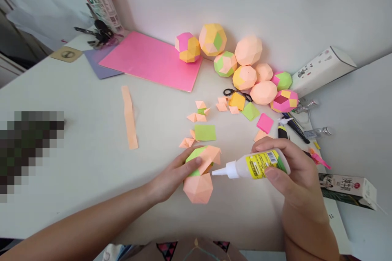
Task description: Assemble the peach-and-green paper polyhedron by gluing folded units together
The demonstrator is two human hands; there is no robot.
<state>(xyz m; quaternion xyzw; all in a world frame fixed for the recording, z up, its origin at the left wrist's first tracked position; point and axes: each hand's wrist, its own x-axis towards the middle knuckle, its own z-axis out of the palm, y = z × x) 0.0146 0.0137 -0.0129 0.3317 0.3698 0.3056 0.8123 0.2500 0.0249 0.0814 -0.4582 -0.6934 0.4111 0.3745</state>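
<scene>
Between the fingers of my left hand (pixel 174 173) is a folded-paper polyhedron (pixel 199 189) in peach and light green, with a gap in its right side. My right hand (pixel 294 171) grips a white glue bottle (pixel 255 164) with a yellow label, tilted flat. Its narrow white nozzle points left, right by the gap in the paper shape; whether it touches cannot be made out. Just beyond my left hand lie a green paper square (pixel 205 132) and small folded peach pieces (pixel 187 142).
Several finished paper balls (pixel 248 50) cluster against the wall. Black-handled scissors (pixel 237 93) lie before them. Pink paper sheets (pixel 150 61) and a peach strip (pixel 130 118) are to the left. A drink carton (pixel 346 187) and pens (pixel 295 128) line the right edge.
</scene>
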